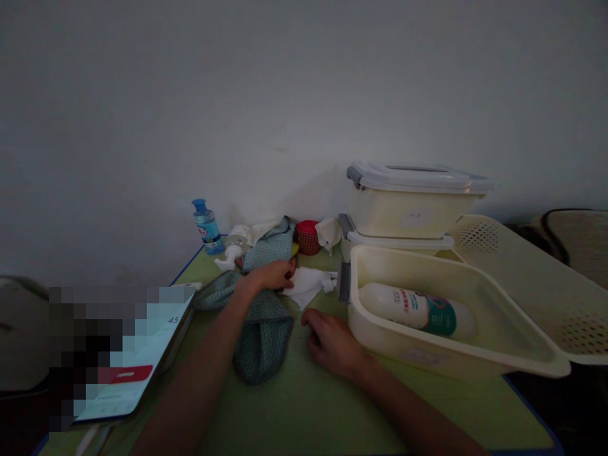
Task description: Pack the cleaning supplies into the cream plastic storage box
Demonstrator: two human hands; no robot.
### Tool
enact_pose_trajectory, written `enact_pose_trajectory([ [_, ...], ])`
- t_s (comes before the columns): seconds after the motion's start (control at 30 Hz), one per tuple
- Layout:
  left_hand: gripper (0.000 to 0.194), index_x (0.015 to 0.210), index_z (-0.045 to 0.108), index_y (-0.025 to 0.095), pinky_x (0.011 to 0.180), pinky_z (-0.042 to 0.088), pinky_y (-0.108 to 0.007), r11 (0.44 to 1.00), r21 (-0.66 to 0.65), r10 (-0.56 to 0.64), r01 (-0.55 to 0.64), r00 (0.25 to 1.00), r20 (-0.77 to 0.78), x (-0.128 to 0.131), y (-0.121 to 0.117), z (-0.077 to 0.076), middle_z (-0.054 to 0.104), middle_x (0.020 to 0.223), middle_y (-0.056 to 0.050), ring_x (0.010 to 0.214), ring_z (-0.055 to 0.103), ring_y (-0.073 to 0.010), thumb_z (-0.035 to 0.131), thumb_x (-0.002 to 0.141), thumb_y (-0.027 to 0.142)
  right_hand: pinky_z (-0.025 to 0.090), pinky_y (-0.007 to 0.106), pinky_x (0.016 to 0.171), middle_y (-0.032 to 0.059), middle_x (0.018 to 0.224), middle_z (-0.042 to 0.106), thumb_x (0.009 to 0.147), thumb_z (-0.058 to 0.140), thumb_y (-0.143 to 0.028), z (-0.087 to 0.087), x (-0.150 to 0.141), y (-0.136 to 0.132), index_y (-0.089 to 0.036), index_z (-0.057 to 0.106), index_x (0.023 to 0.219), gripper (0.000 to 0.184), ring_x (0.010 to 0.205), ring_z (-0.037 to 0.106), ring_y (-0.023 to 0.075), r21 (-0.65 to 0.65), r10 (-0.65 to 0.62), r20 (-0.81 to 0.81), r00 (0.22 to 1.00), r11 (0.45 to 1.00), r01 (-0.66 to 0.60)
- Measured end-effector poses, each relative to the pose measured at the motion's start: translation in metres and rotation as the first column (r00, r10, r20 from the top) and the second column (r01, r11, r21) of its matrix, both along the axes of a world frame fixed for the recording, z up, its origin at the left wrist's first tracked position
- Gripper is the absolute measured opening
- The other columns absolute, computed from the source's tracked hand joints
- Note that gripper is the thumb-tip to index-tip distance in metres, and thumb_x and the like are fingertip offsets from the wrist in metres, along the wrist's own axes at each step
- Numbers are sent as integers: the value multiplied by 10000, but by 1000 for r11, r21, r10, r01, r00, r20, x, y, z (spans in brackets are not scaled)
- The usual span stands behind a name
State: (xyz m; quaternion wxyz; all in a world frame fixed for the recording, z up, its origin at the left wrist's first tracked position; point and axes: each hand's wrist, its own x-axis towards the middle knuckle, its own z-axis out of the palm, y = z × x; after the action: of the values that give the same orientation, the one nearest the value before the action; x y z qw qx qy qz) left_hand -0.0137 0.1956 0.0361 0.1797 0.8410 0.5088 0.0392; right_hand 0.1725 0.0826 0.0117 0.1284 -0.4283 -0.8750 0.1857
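Note:
My left hand (274, 275) reaches over the blue-grey textured cloths, its fingers bent downward at the left edge of a crumpled white cloth or tissue (308, 285). What its fingertips grip, if anything, is hidden. One blue-grey cloth (263, 342) with a dark edging lies folded under and in front of that wrist; another blue-grey cloth (270, 248) is bunched up behind it. My right hand (332, 342) rests on the green table with its fingers curled in, nothing visible in them. It lies just left of a cream plastic bin (403, 348).
A white bottle (418, 310) lies inside the bin. Behind stand stacked lidded boxes (403, 212); a perforated basket (527, 278) leans at right. At the back are a blue bottle (208, 228) and a red-lidded container (308, 238). A lit tablet (137, 361) stands left.

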Motion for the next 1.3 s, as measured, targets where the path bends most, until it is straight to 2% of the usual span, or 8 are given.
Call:
enact_pose_trajectory([
  [0.27, 144, 758, 597, 147, 590, 357, -246, 911, 343, 179, -229, 969, 171, -6, -4, 35, 613, 722, -40, 668, 538, -163, 514, 801, 256, 368, 283, 695, 70, 902, 608, 675, 423, -63, -5, 0, 2, -162, 520, 996, 349, 801, 556, 189, -7, -7, -10, 1000, 1000, 7],
  [0.4, 169, 840, 631, 133, 666, 419, -252, 894, 381, 98, -236, 933, 347, -12, -11, 50, 644, 788, -45, 719, 569, -160, 514, 790, 244, 363, 282, 679, 71, 891, 605, 677, 420, -62, -5, 0, 2, -159, 522, 994, 346, 779, 551, 187, -6, -7, -16, 1000, 1000, 7],
  [0.53, 198, 899, 660, 162, 785, 452, -265, 973, 222, 2, -67, 960, 281, -20, -7, 37, 669, 916, -45, 864, 607, -175, 507, 775, 182, 363, 279, 684, 72, 891, 601, 686, 425, -65, -5, 0, 1, -157, 523, 991, 333, 800, 544, 190, -5, -7, -19, 1000, 1000, 7],
  [0.7, 529, 1208, 499, 133, 938, 399, -322, 903, 279, 290, -326, 943, 163, -25, 8, -4, 503, 1237, -152, 1156, 494, -260, 634, 698, 171, 366, 287, 701, 79, 915, 604, 699, 411, -64, -4, 0, 1, -156, 521, 997, 331, 814, 547, 196, 2, -7, -12, 1000, 1000, 7],
  [0.87, 489, 1177, 470, 145, 828, 448, -336, 864, 254, 403, -435, 899, 169, -29, 12, -28, 592, 1054, -126, 983, 592, -252, 591, 704, 121, 369, 287, 696, 83, 911, 609, 693, 421, -71, -4, 0, 2, -153, 518, 994, 327, 811, 556, 198, 2, 0, -5, 1000, 1000, 0],
  [0.97, 324, 1033, 526, 159, 781, 454, -326, 846, 256, 426, -468, 882, 203, -32, 13, -28, 632, 883, -76, 897, 608, -237, 544, 715, 99, 369, 290, 703, 86, 922, 610, 699, 416, -72, -5, 0, 2, -154, 515, 994, 322, 817, 561, 200, 1, 4, -4, 1000, 1000, -4],
  [1.1, 202, 934, 543, 142, 811, 449, -364, 813, 290, 429, -506, 855, 290, -33, 17, -16, 620, 912, -99, 925, 585, -245, 485, 744, 106, 367, 286, 696, 80, 912, 610, 694, 416, -75, -7, 0, 3, -159, 510, 991, 323, 817, 562, 201, -4, 6, 1, 1000, 1000, -6],
  [1.3, 472, 1255, 367, 144, 901, 433, -286, 876, 275, 294, -398, 889, 351, -29, 14, 16, 457, 1295, -120, 1123, 508, -164, 429, 787, 129, 356, 274, 679, 71, 892, 605, 691, 414, -73, -7, 0, 4, -160, 505, 993, 326, 795, 550, 190, -4, 10, 0, 1000, 1000, -10],
])
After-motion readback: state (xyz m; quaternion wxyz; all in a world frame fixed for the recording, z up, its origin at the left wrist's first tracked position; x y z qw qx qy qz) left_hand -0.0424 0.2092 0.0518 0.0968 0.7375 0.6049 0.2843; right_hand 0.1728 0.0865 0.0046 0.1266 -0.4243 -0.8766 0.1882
